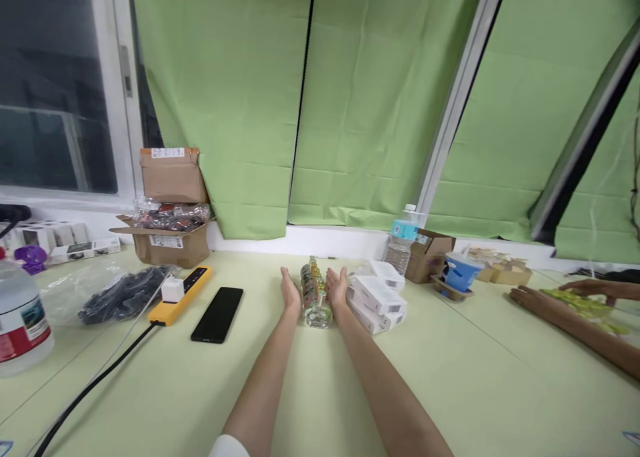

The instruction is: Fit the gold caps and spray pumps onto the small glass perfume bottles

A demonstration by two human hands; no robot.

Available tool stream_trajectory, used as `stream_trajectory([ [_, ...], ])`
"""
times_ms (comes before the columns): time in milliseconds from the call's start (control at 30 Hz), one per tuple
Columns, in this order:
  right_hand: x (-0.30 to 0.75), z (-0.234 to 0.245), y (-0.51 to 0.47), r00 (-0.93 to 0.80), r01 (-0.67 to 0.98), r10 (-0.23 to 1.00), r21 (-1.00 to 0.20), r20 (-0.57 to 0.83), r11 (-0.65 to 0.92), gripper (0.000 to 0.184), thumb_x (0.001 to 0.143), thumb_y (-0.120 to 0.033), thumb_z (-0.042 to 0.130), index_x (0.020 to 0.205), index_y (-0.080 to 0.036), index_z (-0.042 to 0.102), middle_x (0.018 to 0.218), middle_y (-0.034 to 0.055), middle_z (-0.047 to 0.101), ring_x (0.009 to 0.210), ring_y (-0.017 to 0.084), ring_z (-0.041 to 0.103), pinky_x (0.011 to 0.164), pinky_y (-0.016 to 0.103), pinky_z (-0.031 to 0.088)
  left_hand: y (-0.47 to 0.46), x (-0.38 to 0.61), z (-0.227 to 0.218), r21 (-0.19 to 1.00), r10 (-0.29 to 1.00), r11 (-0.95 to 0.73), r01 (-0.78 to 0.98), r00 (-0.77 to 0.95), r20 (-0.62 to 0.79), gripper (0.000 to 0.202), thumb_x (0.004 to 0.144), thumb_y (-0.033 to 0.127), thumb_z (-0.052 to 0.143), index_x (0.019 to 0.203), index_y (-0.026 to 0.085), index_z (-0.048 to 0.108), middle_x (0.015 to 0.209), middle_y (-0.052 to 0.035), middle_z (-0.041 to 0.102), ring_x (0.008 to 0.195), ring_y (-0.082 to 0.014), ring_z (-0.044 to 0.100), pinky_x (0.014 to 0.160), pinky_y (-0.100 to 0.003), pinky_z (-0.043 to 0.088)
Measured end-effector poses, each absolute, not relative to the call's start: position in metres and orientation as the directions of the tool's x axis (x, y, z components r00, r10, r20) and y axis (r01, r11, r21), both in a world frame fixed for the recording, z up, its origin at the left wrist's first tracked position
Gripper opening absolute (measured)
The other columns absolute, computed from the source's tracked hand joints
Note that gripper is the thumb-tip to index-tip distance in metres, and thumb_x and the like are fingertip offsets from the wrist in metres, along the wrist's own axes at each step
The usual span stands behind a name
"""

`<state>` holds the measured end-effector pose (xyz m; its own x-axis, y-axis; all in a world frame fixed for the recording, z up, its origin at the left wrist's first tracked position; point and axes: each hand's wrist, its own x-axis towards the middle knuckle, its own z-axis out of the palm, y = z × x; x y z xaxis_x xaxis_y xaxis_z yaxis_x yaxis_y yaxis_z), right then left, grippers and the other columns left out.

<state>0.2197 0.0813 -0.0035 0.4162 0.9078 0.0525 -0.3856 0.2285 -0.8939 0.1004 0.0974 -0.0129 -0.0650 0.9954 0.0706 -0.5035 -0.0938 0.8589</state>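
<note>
Between the palms: row of small glass bottles (313,298), gold-capped, standing mid-table (170,390) and running away from the person toward the curtains (250,110); nearest bottle plain to see, those behind overlap; count cannot be told
Left hand (291,293): just beside the row on its left; fingers straight and forward, palm turned inward; nothing clamped; whether skin meets glass cannot be told
Right hand (337,287): mirrors it on the right; palm inward, fingers extended, no grasp; contact likewise uncertain
Gap between hands: about as wide as the row; hands apart from each other
Step, as judged: flanking and squaring the row; best done with both palms parallel, low on the glass rather than at the caps, pressing evenly from each side; rounded glass would probably turn or skid under a one-sided push
White boxes (377,297): stacked just right of the right wrist; elbow and wrist should keep clear of them when spreading
Phone (217,315): flat on the table, left of the left arm; leaves room on that side
Co-worker's hands (525,297): far right, well apart; no interference expected
</note>
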Motion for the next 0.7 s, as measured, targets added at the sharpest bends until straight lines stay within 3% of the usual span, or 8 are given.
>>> stream_trajectory([
  [233, 0.234, -0.006, 0.125, 0.386, -0.362, 0.92, -0.905, 0.074, 0.224, 0.072, 0.081, -0.078, 0.032, 0.102, -0.019, 0.069, 0.13, 0.0146, 0.061, 0.129, 0.029, 0.05, 0.107, 0.048, 0.039, 0.132, 0.111, -0.012, 0.866, 0.988, -0.142, -0.479, -0.127, 0.091, 0.076, 0.09, 0.068, 0.026, 0.143, 0.015, 0.039, 0.157, -0.0105, 0.025, 0.147, -0.0224, 0.018, 0.12, -0.035, 0.016],
  [367, 0.237, -0.009, 0.142, 0.329, -0.37, 0.941, -0.906, 0.077, 0.204, 0.069, 0.082, -0.076, 0.035, 0.093, -0.018, 0.071, 0.108, 0.0142, 0.072, 0.112, 0.031, 0.062, 0.097, 0.048, 0.048, 0.143, 0.117, -0.015, 0.855, 0.991, -0.13, -0.502, -0.041, 0.126, 0.076, 0.087, 0.07, 0.033, 0.14, 0.016, 0.045, 0.155, -0.0101, 0.03, 0.145, -0.0249, 0.022, 0.12, -0.039, 0.017],
  [500, 0.233, -0.012, 0.148, 0.32, -0.374, 0.943, -0.903, 0.089, 0.211, 0.06, 0.083, -0.069, 0.042, 0.089, -0.017, 0.072, 0.092, 0.0101, 0.076, 0.103, 0.03, 0.067, 0.091, 0.042, 0.051, 0.144, 0.12, -0.016, 0.866, 0.974, -0.122, -0.485, 0.108, 0.198, 0.073, 0.088, 0.068, 0.037, 0.133, 0.013, 0.052, 0.15, -0.0112, 0.04, 0.142, -0.0246, 0.032, 0.119, -0.037, 0.022],
  [700, 0.227, -0.013, 0.152, 0.295, -0.398, 0.951, -0.893, 0.091, 0.209, 0.055, 0.085, -0.063, 0.043, 0.087, -0.016, 0.072, 0.087, 0.0087, 0.076, 0.095, 0.029, 0.069, 0.086, 0.039, 0.053, 0.139, 0.118, -0.013, 0.83, 0.978, -0.037, -0.557, 0.149, 0.144, 0.073, 0.089, 0.067, 0.037, 0.133, 0.011, 0.051, 0.144, -0.0134, 0.048, 0.135, -0.0272, 0.043, 0.115, -0.038, 0.032],
])
